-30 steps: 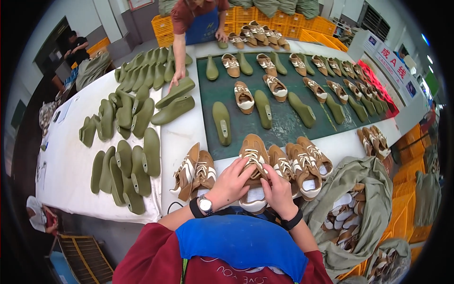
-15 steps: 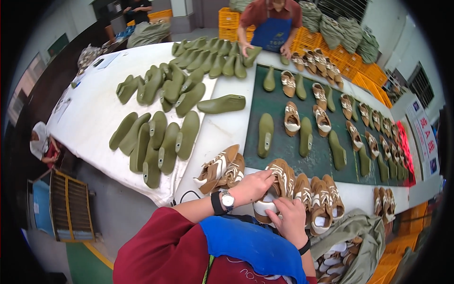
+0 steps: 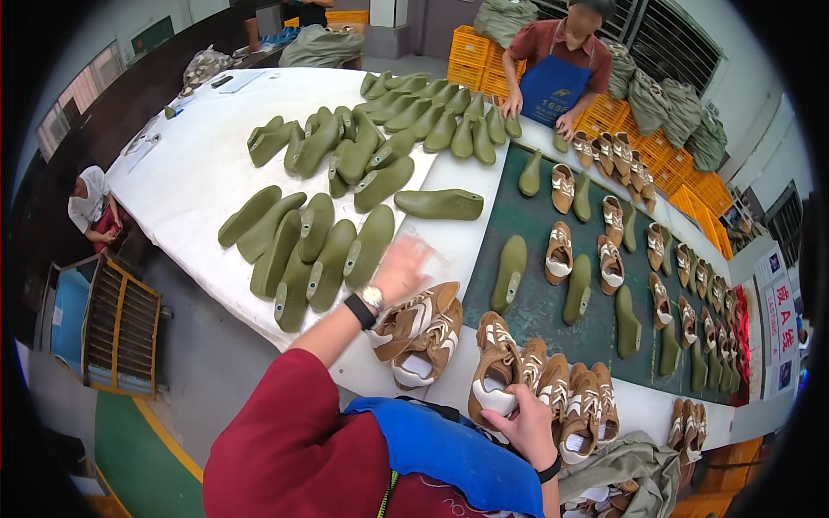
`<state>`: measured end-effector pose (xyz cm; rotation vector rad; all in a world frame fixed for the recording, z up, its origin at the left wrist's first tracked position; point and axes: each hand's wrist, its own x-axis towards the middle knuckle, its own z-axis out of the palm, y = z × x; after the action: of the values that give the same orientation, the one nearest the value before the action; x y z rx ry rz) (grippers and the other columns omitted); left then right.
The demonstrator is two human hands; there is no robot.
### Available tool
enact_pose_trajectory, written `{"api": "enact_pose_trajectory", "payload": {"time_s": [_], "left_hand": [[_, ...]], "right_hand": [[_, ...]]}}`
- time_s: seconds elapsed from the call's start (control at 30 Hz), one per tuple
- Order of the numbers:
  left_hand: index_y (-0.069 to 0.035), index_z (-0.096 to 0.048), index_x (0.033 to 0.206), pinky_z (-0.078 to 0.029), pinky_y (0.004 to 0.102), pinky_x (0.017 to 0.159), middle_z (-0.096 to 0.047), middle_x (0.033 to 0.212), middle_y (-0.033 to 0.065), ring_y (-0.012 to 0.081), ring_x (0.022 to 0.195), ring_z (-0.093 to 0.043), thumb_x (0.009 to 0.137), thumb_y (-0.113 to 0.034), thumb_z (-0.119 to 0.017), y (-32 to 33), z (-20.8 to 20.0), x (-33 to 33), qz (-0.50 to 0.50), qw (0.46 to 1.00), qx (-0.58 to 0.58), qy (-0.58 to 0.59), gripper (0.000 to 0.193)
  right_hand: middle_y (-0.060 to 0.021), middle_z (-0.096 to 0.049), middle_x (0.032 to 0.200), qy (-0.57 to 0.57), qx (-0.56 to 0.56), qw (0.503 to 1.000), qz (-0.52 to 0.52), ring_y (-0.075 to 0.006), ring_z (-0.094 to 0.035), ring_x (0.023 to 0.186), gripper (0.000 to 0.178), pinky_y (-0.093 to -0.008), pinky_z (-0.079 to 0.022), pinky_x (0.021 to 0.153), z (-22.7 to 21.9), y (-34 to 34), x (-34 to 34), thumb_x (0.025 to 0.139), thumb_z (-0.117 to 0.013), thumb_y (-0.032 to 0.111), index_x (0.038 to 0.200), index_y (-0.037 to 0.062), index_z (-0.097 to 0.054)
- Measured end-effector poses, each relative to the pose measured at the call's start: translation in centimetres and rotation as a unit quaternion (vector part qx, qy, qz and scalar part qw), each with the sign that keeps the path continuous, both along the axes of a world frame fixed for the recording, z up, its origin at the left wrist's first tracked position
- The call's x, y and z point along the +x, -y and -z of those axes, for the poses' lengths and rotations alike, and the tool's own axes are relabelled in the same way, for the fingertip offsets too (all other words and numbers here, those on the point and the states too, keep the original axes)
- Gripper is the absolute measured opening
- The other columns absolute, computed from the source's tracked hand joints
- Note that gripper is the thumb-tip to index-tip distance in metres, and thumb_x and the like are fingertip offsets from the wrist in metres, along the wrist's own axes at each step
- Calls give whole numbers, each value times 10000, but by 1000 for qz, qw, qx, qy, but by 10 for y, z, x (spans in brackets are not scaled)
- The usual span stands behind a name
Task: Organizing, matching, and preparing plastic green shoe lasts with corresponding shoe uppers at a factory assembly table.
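My right hand (image 3: 527, 426) grips a brown and white sneaker (image 3: 496, 363) by its white heel, toe pointing away from me, at the near table edge. Motion smears my left hand (image 3: 403, 269), its fingers blurred. It is over the white table, just beyond a pair of brown sneakers (image 3: 423, 332) and right of several green shoe lasts (image 3: 370, 246). More brown sneakers (image 3: 580, 406) stand close together right of the held one. A single green last (image 3: 439, 205) lies on its side farther off.
On the green mat (image 3: 544, 363), sneakers and lasts stand in rows. Across the table a person in a blue apron (image 3: 553, 91) has both hands at the far edge. An open sack of shoes (image 3: 626, 479) is at my lower right. Orange crates (image 3: 471, 52) stand behind.
My left hand has let go of the sneaker and moved left toward the lasts. My right hand keeps the sneaker by its heel. The whole view has shifted somewhat.
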<state>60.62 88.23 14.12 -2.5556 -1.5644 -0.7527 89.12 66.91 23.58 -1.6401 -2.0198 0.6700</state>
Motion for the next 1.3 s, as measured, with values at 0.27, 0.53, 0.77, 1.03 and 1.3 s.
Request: {"api": "enact_pose_trajectory", "payload": {"time_s": [0.27,0.53,0.77,1.03,1.3], "left_hand": [[-108,-508,1180,-411,465,909,-456,1234,177,366,1155,-441,727,-244,-669,-62,62,-81,-276,915,-280,-89,499],[-112,-566,1138,-504,419,785,-583,1050,198,365,877,-608,723,-165,-668,-50,77,-91,-272,942,-187,62,430],[-121,-558,1121,-511,409,729,-563,1052,161,331,838,-611,735,-196,-679,-27,74,-81,-283,944,-139,93,411],[-120,-535,1112,-508,420,727,-536,1072,159,342,849,-602,753,-197,-674,-23,73,-83,-292,941,-156,75,393],[-124,-532,1123,-509,421,716,-524,1091,150,334,854,-602,754,-208,-680,-26,70,-84,-288,943,-152,60,406]], "right_hand": [[-145,-622,750,6,-9,1000,20,-305,-623,662,445,-360,-488,564,5,-7,0,661,-785,293,927,28,-548],[-109,-601,701,-13,-20,999,46,-196,-586,519,451,-298,-471,498,11,-17,5,653,-802,275,936,26,-555],[-103,-593,741,33,-8,999,-12,-198,-591,576,422,-298,-479,533,-15,-78,17,657,-792,249,952,44,-569],[-142,-620,798,51,-72,995,-41,-229,-616,709,400,-325,-489,648,-15,-203,21,686,-756,196,984,22,-554],[-240,-619,978,92,-88,989,-71,-365,-602,942,475,-397,-475,815,64,-323,5,684,-721,248,1053,9,-541]]}}
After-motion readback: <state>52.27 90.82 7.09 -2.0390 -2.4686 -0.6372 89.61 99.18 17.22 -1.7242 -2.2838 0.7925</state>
